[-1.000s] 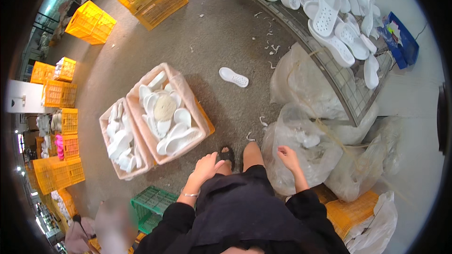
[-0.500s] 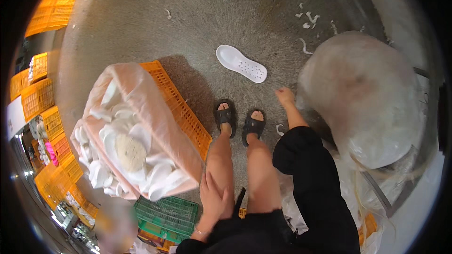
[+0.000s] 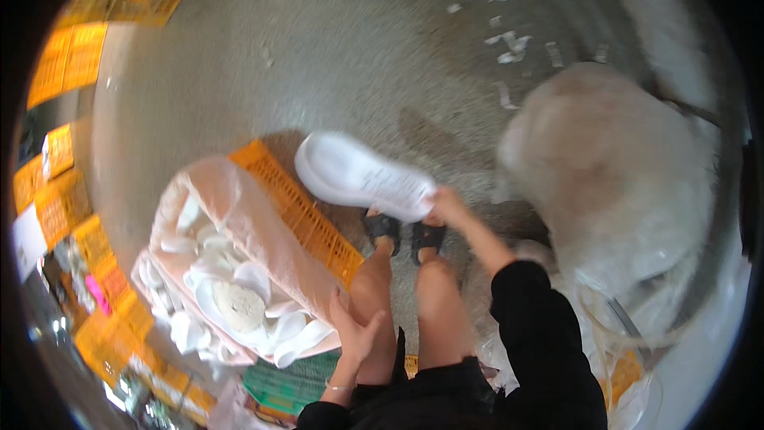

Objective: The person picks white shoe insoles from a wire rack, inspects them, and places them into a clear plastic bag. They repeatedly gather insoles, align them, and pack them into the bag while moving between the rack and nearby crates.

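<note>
A white shoe sole (image 3: pixel 362 175) with a dotted forefoot hangs above the floor in front of my feet, slightly blurred by motion. My right hand (image 3: pixel 447 205) is closed on its narrower right end. Beside my left thigh, my left hand (image 3: pixel 356 330) has its fingers apart and holds nothing. It is next to the near right corner of a pale pink cloth liner (image 3: pixel 274 231). Many white sole-shaped pieces (image 3: pixel 253 279) lie heaped inside that liner, and a round cream-coloured piece (image 3: pixel 239 308) sits on top of them.
The liner stands beside an orange plastic crate (image 3: pixel 306 219), with a green crate (image 3: pixel 290 382) nearer me. At the right is a large, cloudy plastic-wrapped bulk (image 3: pixel 613 167). White scraps (image 3: pixel 513 48) litter the far floor. More orange crates (image 3: pixel 68 64) line the left side.
My right hand has taken hold of the sole and lifted it off the floor, bringing it nearer. My left hand has come off my thigh, its fingers spreading.
</note>
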Demonstrator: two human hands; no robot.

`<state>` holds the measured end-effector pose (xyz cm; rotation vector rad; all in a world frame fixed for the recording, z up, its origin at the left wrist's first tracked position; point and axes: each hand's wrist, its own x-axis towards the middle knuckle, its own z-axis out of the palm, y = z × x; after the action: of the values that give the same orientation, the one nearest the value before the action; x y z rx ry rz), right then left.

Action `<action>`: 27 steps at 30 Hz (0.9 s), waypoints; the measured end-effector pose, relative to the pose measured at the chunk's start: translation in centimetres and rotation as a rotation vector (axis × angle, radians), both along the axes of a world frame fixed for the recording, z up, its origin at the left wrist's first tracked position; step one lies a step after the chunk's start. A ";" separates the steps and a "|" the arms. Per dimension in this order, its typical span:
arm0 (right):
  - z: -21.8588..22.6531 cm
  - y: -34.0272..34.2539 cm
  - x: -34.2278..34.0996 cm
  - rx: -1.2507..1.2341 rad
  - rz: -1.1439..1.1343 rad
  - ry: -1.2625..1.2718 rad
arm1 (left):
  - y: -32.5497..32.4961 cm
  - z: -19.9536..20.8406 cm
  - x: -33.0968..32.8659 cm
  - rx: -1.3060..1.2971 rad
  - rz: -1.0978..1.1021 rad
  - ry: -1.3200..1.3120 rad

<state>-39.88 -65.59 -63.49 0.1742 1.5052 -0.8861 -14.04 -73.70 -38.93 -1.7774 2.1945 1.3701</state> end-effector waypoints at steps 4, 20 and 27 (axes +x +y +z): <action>24.2 0.1 4.2 -0.249 0.445 0.219 | -2.2 6.9 -5.3 0.832 0.852 0.796; 53.2 11.0 -7.6 -0.130 0.574 1.461 | 0.5 36.2 -32.9 0.471 -0.683 0.484; 55.4 20.5 -11.9 -0.134 0.102 1.433 | 7.5 40.6 -41.7 0.185 -1.167 0.531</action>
<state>-51.81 -45.06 -8.06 -0.8048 2.6907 -1.0606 -55.73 -66.23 1.62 0.1074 2.4279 1.6054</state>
